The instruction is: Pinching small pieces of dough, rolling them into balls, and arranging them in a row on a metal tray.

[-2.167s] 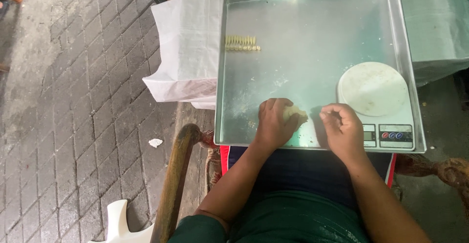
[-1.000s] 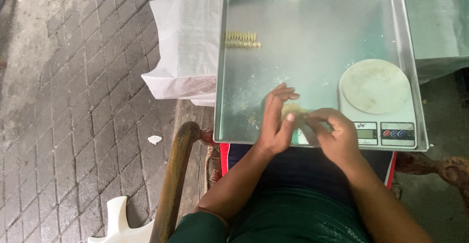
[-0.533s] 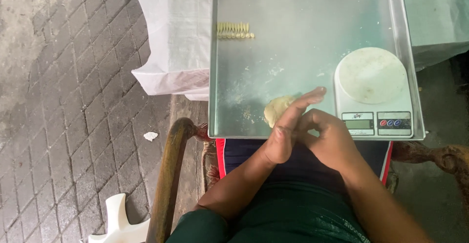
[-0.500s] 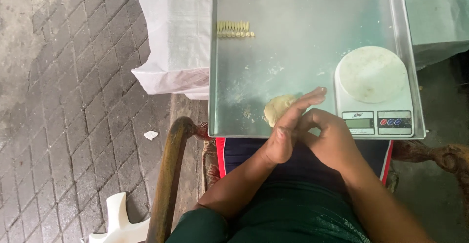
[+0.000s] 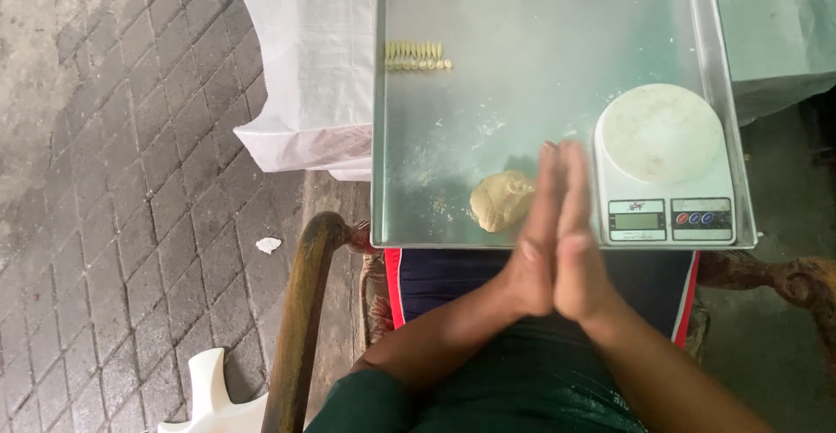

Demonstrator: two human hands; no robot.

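Up beyond the hands, far left on the tray (image 5: 418, 215), sits a row of small shaped pieces (image 5: 418, 56). Just left of the fingertips lies the dough (image 5: 502, 200). Left hand (image 5: 534, 246) and right hand (image 5: 577, 246) press flat together, palm to palm; whether anything is between them, I cannot tell. Right of them stands the scale (image 5: 664, 165).

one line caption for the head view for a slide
Left hand and right hand pressed palm to palm over a metal tray, beside a pale dough lump.
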